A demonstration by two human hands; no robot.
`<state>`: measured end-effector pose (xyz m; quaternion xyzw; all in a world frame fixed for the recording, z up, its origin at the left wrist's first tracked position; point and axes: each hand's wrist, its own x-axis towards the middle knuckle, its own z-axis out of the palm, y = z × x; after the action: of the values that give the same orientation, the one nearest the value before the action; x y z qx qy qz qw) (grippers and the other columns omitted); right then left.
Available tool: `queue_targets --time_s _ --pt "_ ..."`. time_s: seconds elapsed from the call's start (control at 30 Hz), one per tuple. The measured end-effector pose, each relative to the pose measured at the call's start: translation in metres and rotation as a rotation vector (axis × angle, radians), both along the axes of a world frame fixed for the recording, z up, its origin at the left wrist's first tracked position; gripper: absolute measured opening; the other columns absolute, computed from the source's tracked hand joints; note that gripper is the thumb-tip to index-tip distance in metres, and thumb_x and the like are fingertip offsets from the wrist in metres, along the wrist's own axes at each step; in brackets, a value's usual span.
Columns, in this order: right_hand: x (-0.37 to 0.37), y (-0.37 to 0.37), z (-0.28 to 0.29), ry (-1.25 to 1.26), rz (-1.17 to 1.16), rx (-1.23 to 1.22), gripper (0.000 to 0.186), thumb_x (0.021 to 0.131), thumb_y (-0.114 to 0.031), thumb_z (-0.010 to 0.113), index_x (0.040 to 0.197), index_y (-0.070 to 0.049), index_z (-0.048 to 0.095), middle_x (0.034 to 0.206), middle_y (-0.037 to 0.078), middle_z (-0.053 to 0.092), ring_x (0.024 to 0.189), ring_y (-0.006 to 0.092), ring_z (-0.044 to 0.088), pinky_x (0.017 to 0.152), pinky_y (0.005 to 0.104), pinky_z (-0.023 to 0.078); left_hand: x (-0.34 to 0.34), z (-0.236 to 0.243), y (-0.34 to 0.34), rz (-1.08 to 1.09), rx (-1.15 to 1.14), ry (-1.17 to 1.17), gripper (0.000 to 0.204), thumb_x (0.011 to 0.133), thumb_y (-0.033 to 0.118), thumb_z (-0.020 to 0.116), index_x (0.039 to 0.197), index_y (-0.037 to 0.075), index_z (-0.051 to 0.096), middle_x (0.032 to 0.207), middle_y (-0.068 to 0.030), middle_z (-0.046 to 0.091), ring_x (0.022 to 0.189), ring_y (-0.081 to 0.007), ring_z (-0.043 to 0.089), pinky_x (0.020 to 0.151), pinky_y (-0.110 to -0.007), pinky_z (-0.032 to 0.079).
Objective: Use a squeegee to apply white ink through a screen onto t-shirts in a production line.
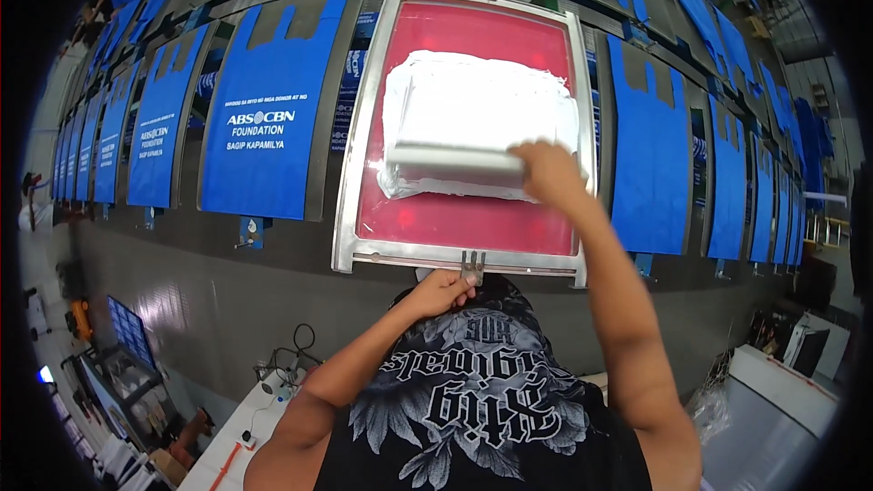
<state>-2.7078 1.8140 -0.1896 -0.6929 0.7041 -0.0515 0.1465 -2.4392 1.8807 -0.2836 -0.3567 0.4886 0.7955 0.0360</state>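
Observation:
A screen-printing frame [364, 145] with a silver metal rim and red mesh [446, 225] lies in front of me. Thick white ink [486, 100] covers the middle of the mesh. My right hand [551, 175] is closed round the right end of a long squeegee [455, 158], which lies across the ink's near part. At the frame's front edge, my left hand [438, 293] pinches a small metal bracket [472, 269] between thumb and fingers. What lies beneath the mesh is hidden.
Blue bags with white print, such as one left of the frame [273, 91], lie on boards in a row. A plain blue bag [647, 155] is to the right. A white table [238, 427] with cables stands at lower left, a grey bin [773, 409] at lower right.

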Motion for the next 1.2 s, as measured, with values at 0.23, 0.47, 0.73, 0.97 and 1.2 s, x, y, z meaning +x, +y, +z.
queue_targets --time_s 0.23,0.47,0.73,0.97,1.2 --pt "0.029 0.079 -0.018 -0.085 -0.043 -0.199 0.036 0.059 -0.001 0.058 0.094 -0.006 0.061 0.083 0.011 0.063 0.083 0.0306 0.058 0.077 0.0418 0.043 -0.013 -0.022 0.002 -0.120 -0.238 -0.224 0.049 0.094 0.045 0.048 0.073 0.003 0.063 0.058 -0.0045 0.058 0.055 -0.0126 0.054 0.052 -0.029 0.042" --pt "-0.055 0.079 -0.020 -0.110 -0.192 -0.070 0.028 0.068 -0.019 0.069 0.095 -0.010 0.066 0.087 0.008 0.066 0.088 0.0271 0.061 0.083 0.0393 0.040 -0.004 -0.038 0.010 -0.075 -0.242 -0.387 0.056 0.090 0.052 0.050 0.073 0.001 0.066 0.060 -0.0085 0.062 0.055 -0.0191 0.058 0.057 -0.033 0.046" --pt "-0.097 0.054 -0.068 -1.045 -0.469 0.013 0.034 0.072 -0.022 0.078 0.093 0.002 0.066 0.080 0.006 0.067 0.072 0.0126 0.062 0.064 0.0271 0.049 0.002 0.045 -0.082 0.404 -1.053 -0.565 0.045 0.089 0.043 0.055 0.092 -0.002 0.064 0.074 -0.0205 0.062 0.070 -0.0359 0.060 0.068 -0.047 0.045" --pt "-0.086 0.041 -0.078 -1.073 -0.548 -0.007 0.036 0.073 -0.023 0.078 0.095 0.003 0.066 0.083 0.007 0.066 0.074 0.0132 0.059 0.068 0.0274 0.047 0.058 -0.023 -0.155 0.662 -0.923 -0.405 0.047 0.096 0.033 0.050 0.129 -0.001 0.049 0.122 -0.0171 0.058 0.110 -0.0284 0.057 0.094 -0.034 0.042" --pt "-0.166 0.109 -0.038 -1.099 -0.681 -0.030 0.039 0.070 -0.018 0.079 0.100 0.003 0.066 0.090 0.008 0.067 0.080 0.0140 0.060 0.073 0.0280 0.047 -0.011 0.020 -0.095 0.686 -0.817 -0.199 0.049 0.095 0.029 0.052 0.131 -0.003 0.045 0.123 -0.0195 0.057 0.112 -0.0238 0.054 0.094 -0.032 0.042"
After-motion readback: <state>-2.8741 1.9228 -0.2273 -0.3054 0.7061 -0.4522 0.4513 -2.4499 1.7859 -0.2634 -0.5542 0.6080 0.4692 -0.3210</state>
